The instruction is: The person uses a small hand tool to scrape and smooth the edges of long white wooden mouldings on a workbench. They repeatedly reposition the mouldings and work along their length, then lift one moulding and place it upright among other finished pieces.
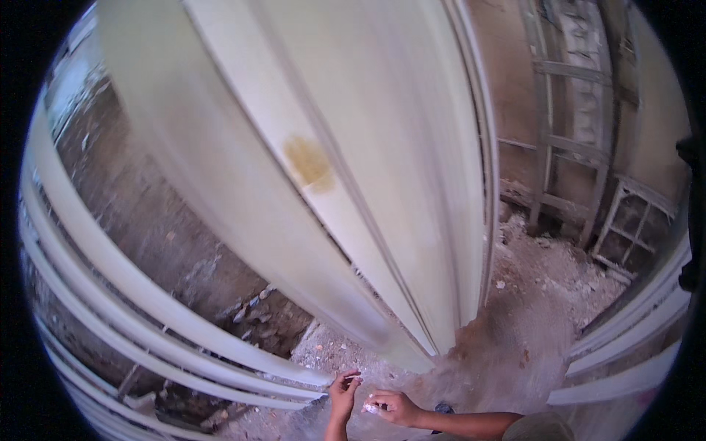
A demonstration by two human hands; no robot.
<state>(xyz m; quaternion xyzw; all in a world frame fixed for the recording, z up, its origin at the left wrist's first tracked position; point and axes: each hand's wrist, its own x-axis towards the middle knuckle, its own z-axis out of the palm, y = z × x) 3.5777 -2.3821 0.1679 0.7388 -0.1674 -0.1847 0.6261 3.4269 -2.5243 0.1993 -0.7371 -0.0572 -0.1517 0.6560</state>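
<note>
Low in the view, my left hand (343, 391) has its fingers closed on a small, thin white stick (354, 377), too small to name more exactly. Beside it on the right, my right hand (397, 409) grips a small, crumpled-looking white and pinkish packet (370, 407). The two hands are close together but apart. Just beyond them stand tall cream-coloured panels (412, 184), whose lower ends come down near my fingers. One panel carries a yellow-brown smear (309, 163).
Long pale boards (169, 334) lie at the left, over dark earth and rubble. More white boards (625, 382) are at the lower right. A ladder-like wooden frame (573, 143) and a paned frame (634, 226) lean at the right wall. Debris covers the dusty floor (544, 294).
</note>
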